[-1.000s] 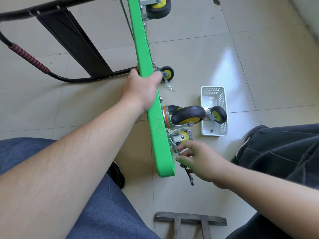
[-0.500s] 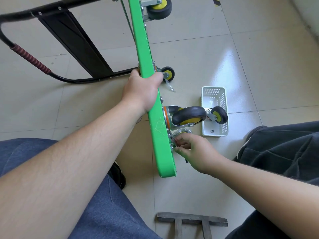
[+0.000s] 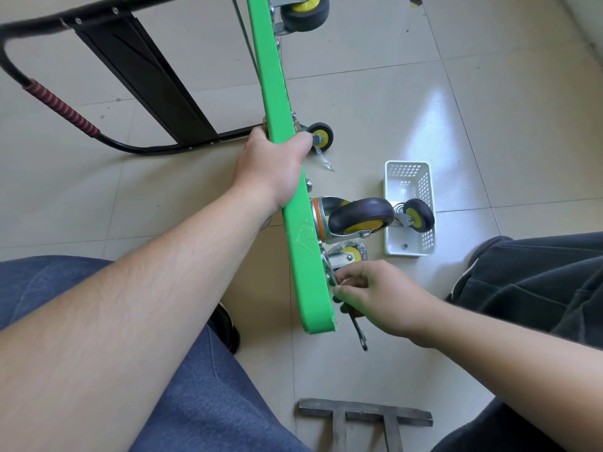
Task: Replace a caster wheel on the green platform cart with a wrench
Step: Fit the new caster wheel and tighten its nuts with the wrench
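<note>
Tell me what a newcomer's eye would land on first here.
The bright green platform cart, tipped on edge, cuts through the middle of the picture, with the left hand gripping its rim. Below, the right hand holds a wrench against the caster mount near the cart's lower corner. To the right, a white basket lies on the tiled floor.

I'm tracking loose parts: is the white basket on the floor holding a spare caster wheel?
Yes. A small black-and-yellow caster wheel sits in the white basket, leaning over its rim.
</note>
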